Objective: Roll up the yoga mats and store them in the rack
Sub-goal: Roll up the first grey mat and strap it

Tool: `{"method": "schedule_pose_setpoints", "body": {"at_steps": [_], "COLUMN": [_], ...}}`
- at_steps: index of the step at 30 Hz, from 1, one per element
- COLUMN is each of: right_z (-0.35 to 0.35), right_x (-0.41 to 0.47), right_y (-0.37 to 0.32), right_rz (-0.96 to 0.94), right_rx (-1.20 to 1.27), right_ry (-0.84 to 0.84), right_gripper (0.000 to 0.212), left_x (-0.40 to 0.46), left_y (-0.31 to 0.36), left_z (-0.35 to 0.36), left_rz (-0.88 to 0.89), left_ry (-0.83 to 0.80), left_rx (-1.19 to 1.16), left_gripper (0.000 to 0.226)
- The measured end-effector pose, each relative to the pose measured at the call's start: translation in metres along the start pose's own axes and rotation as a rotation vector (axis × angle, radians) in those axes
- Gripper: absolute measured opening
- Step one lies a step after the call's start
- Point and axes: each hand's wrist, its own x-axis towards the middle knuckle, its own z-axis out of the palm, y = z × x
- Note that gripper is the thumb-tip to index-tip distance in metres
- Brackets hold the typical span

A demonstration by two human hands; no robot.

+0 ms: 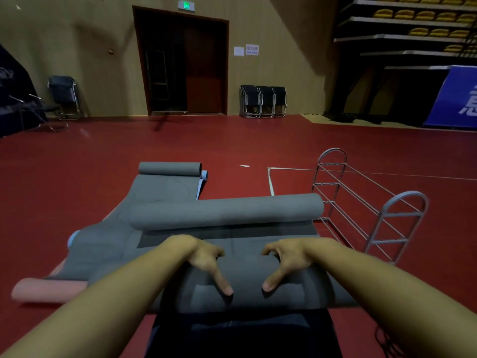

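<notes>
Both hands, left hand (206, 257) and right hand (286, 257), clawed over near roll of grey rubber yoga mat (247, 282) on red floor (77, 164), probably for tight, even rolling, close beside empty grey wire rack (371, 202).

We have a single view, from a wide-angle camera worn on the person's head. It looks forward and down across the red floor (77, 177), so the forearms enter from the bottom corners and the left hand (206, 259) and right hand (289, 257) sit close, low in the picture. Farther off we see the wire rack (371, 202) at right and the doorway (180, 63) in the far wall, with straight lines bowed toward the edges.
</notes>
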Motion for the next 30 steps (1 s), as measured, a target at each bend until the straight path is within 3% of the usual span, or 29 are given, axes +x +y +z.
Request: {"method": "schedule_pose_setpoints", "body": {"at_steps": [4,7,11,15,18,23,26,30], "right_z": [0.0,0.0,-0.004,-0.011,-0.011,-0.014,-0.016,-0.017], "right_x": [0.003,0.006,0.004,0.005,0.007,0.006,0.008,0.013], "right_y": [0.0,0.001,0.002,0.0,-0.001,-0.01,-0.01,-0.007], "right_rz": [0.031,0.051,0.016,0.032,0.04,-0.025,-0.021,-0.003], "right_rx": [0.021,-0.055,-0.007,0.041,0.003,-0.118,-0.11,-0.1], "right_ry": [-0.005,0.009,0.027,0.019,0.011,0.132,0.129,0.165], "right_gripper": [0.113,0.116,0.104,0.087,0.08,0.077,0.074,0.054], "left_x": [0.007,0.009,0.01,0.006,0.005,0.007,0.004,0.005], "left_y": [-0.008,-0.009,-0.011,-0.004,-0.002,0.0,0.005,0.004], "left_z": [0.008,0.013,0.021,0.014,0.008,0.006,0.004,0.002], "left_rz": [0.003,-0.008,0.108,0.101,0.101,0.133,0.167,0.184], "left_ry": [0.062,0.17,0.259,0.193,0.158,0.32,0.371,0.404], "left_rx": [-0.072,0.005,-0.063,-0.034,0.025,0.16,0.119,0.102], "left_gripper": [0.126,0.133,0.106,0.079,0.091,0.105,0.103,0.08]}}
